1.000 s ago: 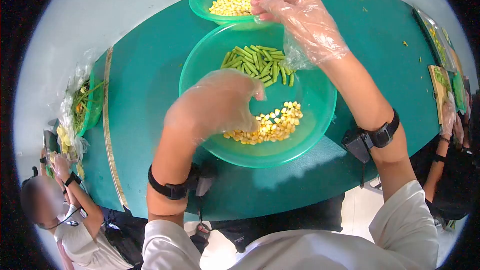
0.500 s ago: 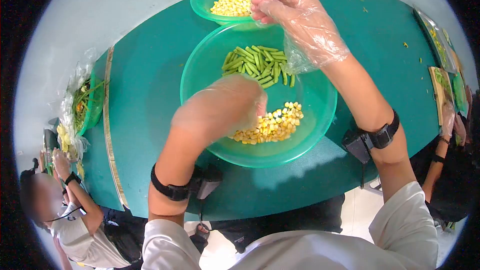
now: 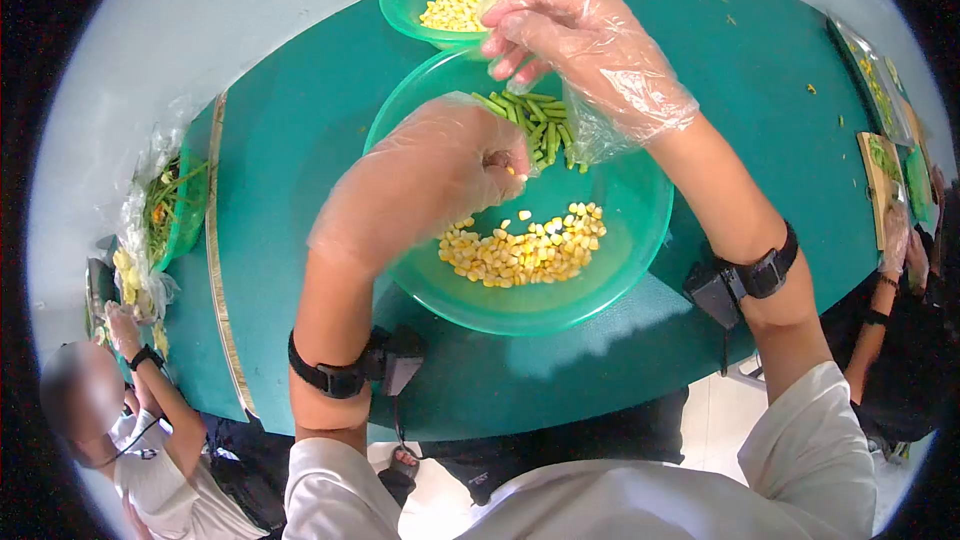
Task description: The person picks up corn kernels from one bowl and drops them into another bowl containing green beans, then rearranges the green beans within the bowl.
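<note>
My left hand (image 3: 425, 175), in a clear plastic glove, is over the left side of a large green bowl (image 3: 655, 240). Its fingers are pinched, and a yellow corn kernel (image 3: 511, 171) shows at the tips. Below it in the bowl is a heap of corn kernels (image 3: 530, 258), one kernel lying a little apart. Cut green beans (image 3: 548, 130) form a second pile farther back, partly covered by my left hand. Gloved too, my right hand (image 3: 595, 50) hovers where the two bowls meet, its fingers bent but apart, with nothing visible in them.
Behind stands another green bowl (image 3: 405, 0) with more corn kernels (image 3: 470, 2). The green table (image 3: 290, 240) has a pale strip (image 3: 222, 280) on the left. A basket of plant scraps (image 3: 185, 205) and a person (image 3: 165, 430) are left. Boards (image 3: 880, 190) and another person's hands are right.
My left hand has moved up and away from the corn heap, uncovering more of it and covering part of the beans. My right hand's fingers have spread and shifted slightly left.
</note>
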